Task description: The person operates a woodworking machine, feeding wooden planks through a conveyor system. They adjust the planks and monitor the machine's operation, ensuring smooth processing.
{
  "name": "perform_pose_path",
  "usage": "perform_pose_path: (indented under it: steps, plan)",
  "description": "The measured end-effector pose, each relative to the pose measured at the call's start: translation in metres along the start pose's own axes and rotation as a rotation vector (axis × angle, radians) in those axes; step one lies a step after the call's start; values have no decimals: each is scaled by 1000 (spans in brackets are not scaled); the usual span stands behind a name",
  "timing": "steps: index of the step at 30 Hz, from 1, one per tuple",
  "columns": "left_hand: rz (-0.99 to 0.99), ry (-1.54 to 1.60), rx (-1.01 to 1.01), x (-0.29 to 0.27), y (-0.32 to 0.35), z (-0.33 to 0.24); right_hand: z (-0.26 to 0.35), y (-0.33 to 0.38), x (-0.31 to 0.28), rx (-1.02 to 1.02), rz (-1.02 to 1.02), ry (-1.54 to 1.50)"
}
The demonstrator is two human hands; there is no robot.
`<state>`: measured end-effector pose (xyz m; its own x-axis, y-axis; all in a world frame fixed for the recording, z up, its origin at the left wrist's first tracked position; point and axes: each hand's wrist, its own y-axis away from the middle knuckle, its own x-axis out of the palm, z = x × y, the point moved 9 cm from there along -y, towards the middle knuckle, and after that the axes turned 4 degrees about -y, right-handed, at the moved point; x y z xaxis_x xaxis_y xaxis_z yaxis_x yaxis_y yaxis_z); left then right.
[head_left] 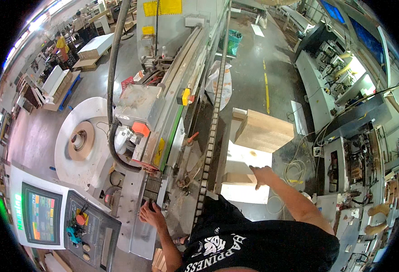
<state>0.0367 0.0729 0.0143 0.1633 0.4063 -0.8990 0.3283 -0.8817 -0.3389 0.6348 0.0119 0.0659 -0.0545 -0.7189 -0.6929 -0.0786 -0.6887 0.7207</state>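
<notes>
Green bin [234, 44], white sack [226, 86], yellow floor line [267, 88]

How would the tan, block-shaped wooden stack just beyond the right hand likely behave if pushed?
The tan, block-shaped wooden stack is probably heavy, given its thick bulk. It looks stiff, with straight edges and flat faces. Its layers, if loose, might slide apart, as no strap shows around it.

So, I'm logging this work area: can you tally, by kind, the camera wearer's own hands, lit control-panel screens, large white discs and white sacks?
Wearer's hands: 2 (left hand, right hand)
Lit control-panel screen: 1
Large white disc: 1
White sack: 1
Total: 5
</notes>
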Motion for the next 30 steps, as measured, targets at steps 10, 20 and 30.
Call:
perform_pose_path:
  steps: [10, 20, 30]
  plan:
    - [27, 204, 44, -72, 52, -21, 2, -13, -1, -72, -27, 1]
    - [195, 330, 441, -123, 16, -145, 269, 0, -119, -814, -353, -48]
    - [160, 127, 127, -84, 45, 24, 455, 20, -96, -1139, -493, -7]
